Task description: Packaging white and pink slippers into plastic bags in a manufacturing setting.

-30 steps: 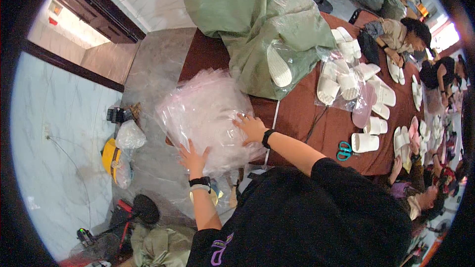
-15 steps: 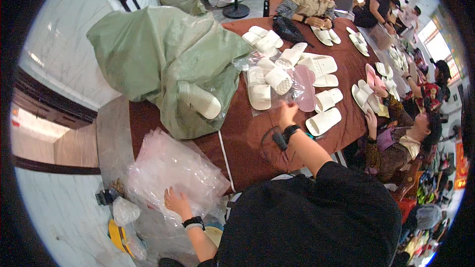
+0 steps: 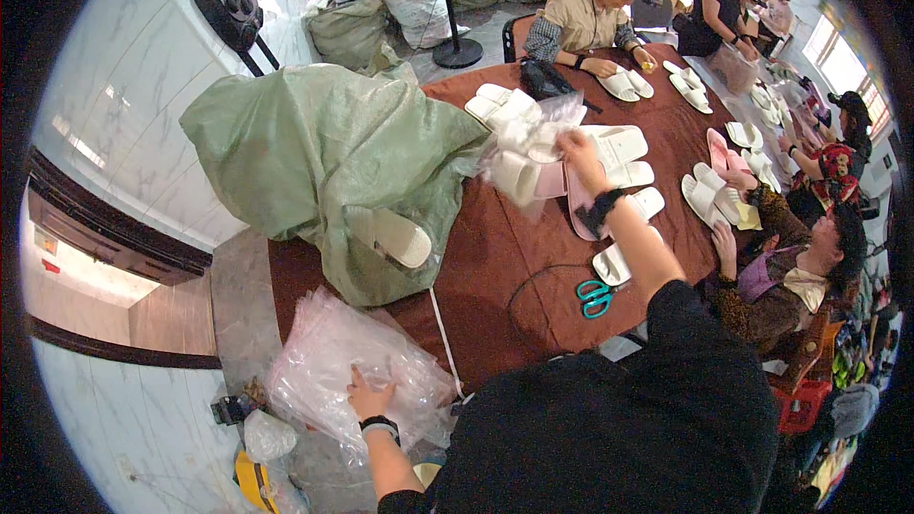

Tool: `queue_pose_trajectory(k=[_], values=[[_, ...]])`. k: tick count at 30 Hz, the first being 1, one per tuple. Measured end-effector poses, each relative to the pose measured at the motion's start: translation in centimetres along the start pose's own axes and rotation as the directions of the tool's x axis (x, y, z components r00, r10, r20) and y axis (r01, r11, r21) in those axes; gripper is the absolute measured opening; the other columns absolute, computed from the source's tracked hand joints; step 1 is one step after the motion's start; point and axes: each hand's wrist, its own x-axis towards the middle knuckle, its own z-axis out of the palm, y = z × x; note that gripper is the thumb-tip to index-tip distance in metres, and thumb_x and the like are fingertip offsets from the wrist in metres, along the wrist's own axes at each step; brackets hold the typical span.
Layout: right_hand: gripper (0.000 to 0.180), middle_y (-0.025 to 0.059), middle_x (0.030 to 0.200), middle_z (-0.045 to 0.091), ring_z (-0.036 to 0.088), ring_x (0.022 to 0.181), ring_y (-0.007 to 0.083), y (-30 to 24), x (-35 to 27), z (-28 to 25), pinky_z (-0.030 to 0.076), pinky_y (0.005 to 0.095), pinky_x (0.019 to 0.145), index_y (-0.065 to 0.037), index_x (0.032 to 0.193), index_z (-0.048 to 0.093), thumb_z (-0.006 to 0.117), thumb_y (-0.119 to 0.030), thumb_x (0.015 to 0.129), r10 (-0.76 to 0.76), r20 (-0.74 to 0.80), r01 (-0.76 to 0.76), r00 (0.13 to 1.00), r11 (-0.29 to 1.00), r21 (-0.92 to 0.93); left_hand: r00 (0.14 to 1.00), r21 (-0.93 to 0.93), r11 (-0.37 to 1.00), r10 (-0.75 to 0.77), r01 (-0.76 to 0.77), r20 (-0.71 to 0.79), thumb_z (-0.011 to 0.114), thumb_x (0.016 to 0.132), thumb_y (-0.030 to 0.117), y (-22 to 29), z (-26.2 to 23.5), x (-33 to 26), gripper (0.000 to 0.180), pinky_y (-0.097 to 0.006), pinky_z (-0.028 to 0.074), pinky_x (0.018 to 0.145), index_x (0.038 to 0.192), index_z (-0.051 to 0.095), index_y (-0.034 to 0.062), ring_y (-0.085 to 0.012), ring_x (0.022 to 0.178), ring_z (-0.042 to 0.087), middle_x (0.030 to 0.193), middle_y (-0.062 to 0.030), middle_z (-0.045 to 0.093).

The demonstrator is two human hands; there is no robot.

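Note:
My left hand [image 3: 369, 395] lies with fingers apart on a stack of clear plastic bags [image 3: 333, 347] at the near left corner of the table. My right hand [image 3: 579, 157] reaches over the middle, closed on the edge of a clear plastic bag [image 3: 522, 192], which is blurred by motion. White slippers and part of a pink one show through or beside that bag. Beneath my right wrist lies a pink slipper [image 3: 579, 214], partly hidden. White slippers [image 3: 624, 145] are set out just right of my hand, and another white slipper [image 3: 612, 263] lies near my forearm.
Scissors with teal handles [image 3: 595, 299] lie on the brown tablecloth [image 3: 505, 271]. A large green sack [image 3: 324, 157] covers the left side, with a white slipper [image 3: 405, 240] at its opening. Co-workers sit at the far side and right. A standing fan [image 3: 460, 0] is behind.
My right hand has moved away from me, and the plastic bag has shifted and crumpled with it. The scissors have come into full view. My left hand remains on the bag stack.

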Motion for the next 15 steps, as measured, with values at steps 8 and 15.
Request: queue_pose_trajectory(k=[8, 15], values=[[0.029, 0.019, 0.09, 0.063, 0.062, 0.087, 0.0343, -14.7, 10.9, -9.5, 0.047, 0.0373, 0.075, -0.005, 0.101, 0.056, 0.056, -0.028, 0.085, -0.445, 0.099, 0.3, 0.89, 0.407, -0.863, 0.995, 0.224, 0.974, 0.0, -0.023, 0.104, 0.077, 0.052, 0.055, 1.3, -0.7, 1.4, 0.118, -0.048, 0.032, 0.1, 0.144, 0.016, 0.014, -0.0406, 0.122, 0.038, 0.129, -0.0304, 0.039], [0.018, -0.0061, 0.069, 0.047, 0.04, 0.059, 0.0038, -27.6, 5.6, -6.1, 0.032, 0.02, 0.053, -0.004, 0.101, 0.058, 0.052, -0.018, 0.092, -0.438, 0.232, 0.495, 0.868, 0.8, -0.34, 0.994, 0.117, 0.99, 0.069, -0.079, 0.085, 0.076, 0.052, 0.056, -0.8, -0.5, 1.9, 0.111, -0.047, 0.033, 0.099, 0.141, 0.025, 0.013, -0.0397, 0.121, 0.039, 0.122, -0.0271, 0.047]])
